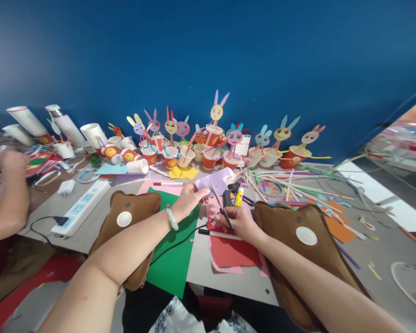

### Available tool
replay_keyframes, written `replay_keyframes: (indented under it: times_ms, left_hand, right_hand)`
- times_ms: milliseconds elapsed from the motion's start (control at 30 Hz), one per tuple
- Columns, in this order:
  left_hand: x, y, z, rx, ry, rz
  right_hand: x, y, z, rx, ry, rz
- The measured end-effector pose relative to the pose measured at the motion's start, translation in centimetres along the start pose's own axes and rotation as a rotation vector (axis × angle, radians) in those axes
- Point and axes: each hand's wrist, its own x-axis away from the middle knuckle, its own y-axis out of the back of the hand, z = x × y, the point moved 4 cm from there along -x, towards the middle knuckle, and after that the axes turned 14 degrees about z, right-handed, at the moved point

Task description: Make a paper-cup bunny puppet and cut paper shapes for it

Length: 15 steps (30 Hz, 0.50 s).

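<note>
My left hand, with a pale bangle at the wrist, pinches a sheet of purple paper above the table. My right hand grips dark scissors whose narrow blades point up at the paper's lower edge. The fingers partly hide the handles. Just beyond the right hand lie a yellow glue stick and a black object. Under the hands are red paper, a white pen with a black cap, and green paper to the left.
Paper cups with rabbit-faced figures line the blue wall. Brown padded bags flank my arms. A power strip lies left; paper strips and scraps spread right. Another person's arm reaches in at the far left.
</note>
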Motion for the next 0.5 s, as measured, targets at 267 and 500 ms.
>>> replay_keyframes:
  times_ms: [267,500]
  left_hand:
    - [0.00,-0.04,0.11,0.005,-0.014,0.024]
    - [0.28,-0.74,-0.09,-0.041,0.018,0.092]
  right_hand:
    - [-0.11,-0.03,-0.27,-0.011,0.003,0.018]
    - [-0.26,0.03,-0.66,-0.007,0.045,0.062]
